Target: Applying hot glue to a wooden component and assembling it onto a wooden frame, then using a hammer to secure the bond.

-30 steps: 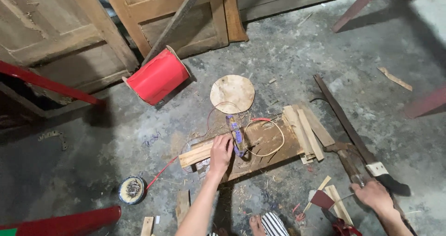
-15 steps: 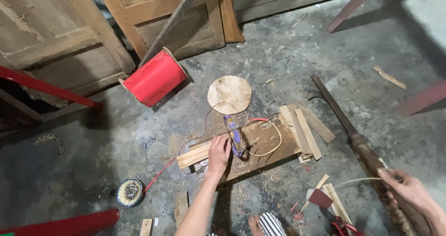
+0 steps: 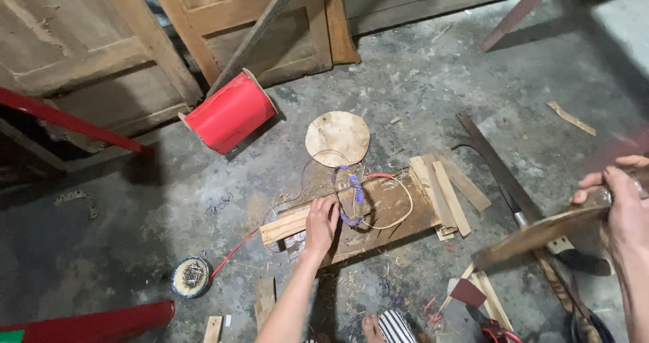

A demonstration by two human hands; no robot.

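Left hand (image 3: 320, 223) lies flat, fingers spread, pressed on a wooden board (image 3: 378, 218) on the concrete floor (image 3: 419, 100); it grips nothing. Just right of its fingertips, a purple-wrapped wire loop (image 3: 351, 198) sits on the board, with a thin pale wire hoop (image 3: 399, 211) beside it. A light wood strip (image 3: 284, 225) runs under the palm's left side.

Right hand (image 3: 625, 211) is raised at the frame's right edge, fingers curled around the handle of a long blade (image 3: 537, 235). The blade slants down-left, tip in the air, well apart from the board and the left hand.

Nearby: 1 red spool (image 3: 230, 112), 1 round wooden disc (image 3: 337, 137), a stack of slats (image 3: 446, 194), a small tin of nails (image 3: 191, 276).
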